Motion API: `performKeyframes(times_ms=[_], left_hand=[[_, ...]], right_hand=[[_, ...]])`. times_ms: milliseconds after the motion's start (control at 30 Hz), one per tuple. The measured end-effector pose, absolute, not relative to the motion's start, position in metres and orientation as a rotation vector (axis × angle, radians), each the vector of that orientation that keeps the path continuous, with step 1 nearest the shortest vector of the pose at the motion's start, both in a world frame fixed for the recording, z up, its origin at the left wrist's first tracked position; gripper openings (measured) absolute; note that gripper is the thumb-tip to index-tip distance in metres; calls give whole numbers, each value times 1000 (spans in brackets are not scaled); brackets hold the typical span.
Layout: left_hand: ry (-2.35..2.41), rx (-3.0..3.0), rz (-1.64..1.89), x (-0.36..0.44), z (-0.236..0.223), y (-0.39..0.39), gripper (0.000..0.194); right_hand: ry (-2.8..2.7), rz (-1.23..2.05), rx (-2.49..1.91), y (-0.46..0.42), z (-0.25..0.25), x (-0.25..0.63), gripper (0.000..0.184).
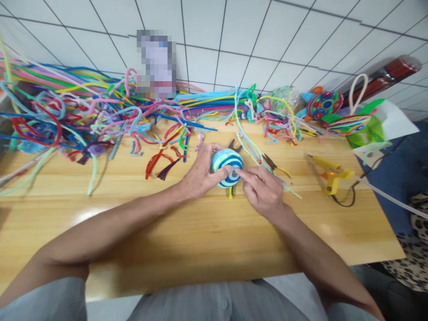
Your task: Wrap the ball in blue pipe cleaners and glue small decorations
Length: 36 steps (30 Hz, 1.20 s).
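A round ball wound with blue, light blue and mint pipe cleaners (219, 156) is in my left hand (202, 171), whose thumb lies across its near face. My right hand (262, 189) meets the ball's right side, the index fingertip pressing near the middle of the spiral. Its other fingers are curled in, and whatever they may hold is hidden. Behind the ball the handles of a pair of pliers (235, 145) show in part. Just below it a short yellow and green piece (231, 192) sticks out. Yellow-handled pliers (276, 165) lie beyond my right hand.
Tangled pipe cleaners (110, 113) cover the table's back and left. A yellow glue gun (329, 171) with its cord lies at right. Finished colourful pieces (324, 104) stand at the back right, near a dark red roll (388, 80). A tiled wall (234, 40) rises behind.
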<state>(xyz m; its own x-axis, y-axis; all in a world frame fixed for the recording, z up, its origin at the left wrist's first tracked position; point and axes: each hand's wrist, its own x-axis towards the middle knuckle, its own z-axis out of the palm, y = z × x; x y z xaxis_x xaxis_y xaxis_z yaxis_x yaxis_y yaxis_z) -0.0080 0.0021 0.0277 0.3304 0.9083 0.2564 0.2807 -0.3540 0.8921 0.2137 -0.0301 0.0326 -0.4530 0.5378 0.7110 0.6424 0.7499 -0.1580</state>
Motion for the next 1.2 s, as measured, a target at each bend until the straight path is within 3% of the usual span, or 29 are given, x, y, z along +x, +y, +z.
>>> performKeyframes(times_ms=[167,533,933,1200], left_hand=[[1061,1787,1019,-7,28,3,45],[1021,1958,1007,-9,36,9,38],[1116,1975,1041,-8,34,6,35],[1195,1987,1035,-7,36,2,32]], right_hand=[[-2161,-157,-892,-31,31,214,43],[-2149,-82,-887,-32,34,210,49],[-2114,-148,-906,-29,29,216,41],[-2079,26,-923,-33,32,212,34]])
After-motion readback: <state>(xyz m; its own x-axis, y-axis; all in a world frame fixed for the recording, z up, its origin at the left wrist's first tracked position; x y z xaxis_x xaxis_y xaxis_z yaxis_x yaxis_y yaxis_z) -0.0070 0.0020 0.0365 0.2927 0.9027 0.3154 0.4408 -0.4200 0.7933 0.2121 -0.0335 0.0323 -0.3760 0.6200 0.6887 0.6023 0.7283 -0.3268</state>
